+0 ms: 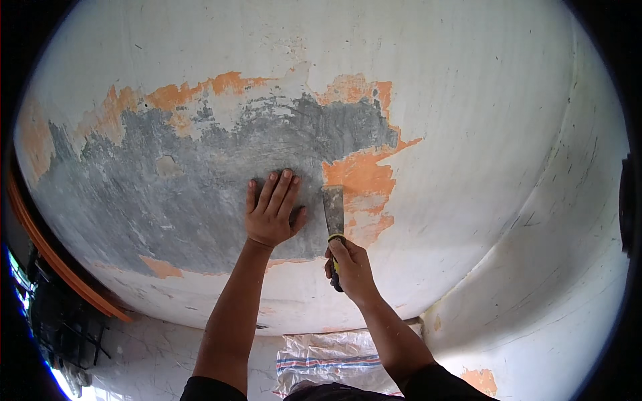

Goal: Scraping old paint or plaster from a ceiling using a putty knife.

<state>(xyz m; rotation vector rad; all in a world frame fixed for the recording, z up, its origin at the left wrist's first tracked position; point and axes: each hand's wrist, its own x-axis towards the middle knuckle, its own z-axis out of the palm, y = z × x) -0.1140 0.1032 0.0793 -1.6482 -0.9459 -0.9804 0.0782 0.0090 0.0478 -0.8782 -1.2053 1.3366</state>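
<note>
My left hand [272, 213] lies flat with its fingers spread on the bare grey patch [200, 200] of a wall, holding nothing. To its right, my right hand [349, 263] grips the black and yellow handle of a putty knife [335, 210]. The knife points up, its blade over the border between the grey patch and a strip of exposed orange paint [363, 175]. Ragged orange and whitish edges ring the grey area. White painted wall [466, 125] surrounds it.
A wall corner runs down the right side to a second white wall [546, 270]. Below, a striped woven plastic sheet [326, 358] lies on the marbled floor [150, 346]. An orange-brown frame [65, 273] and a dark metal-legged object [70, 326] stand at the lower left.
</note>
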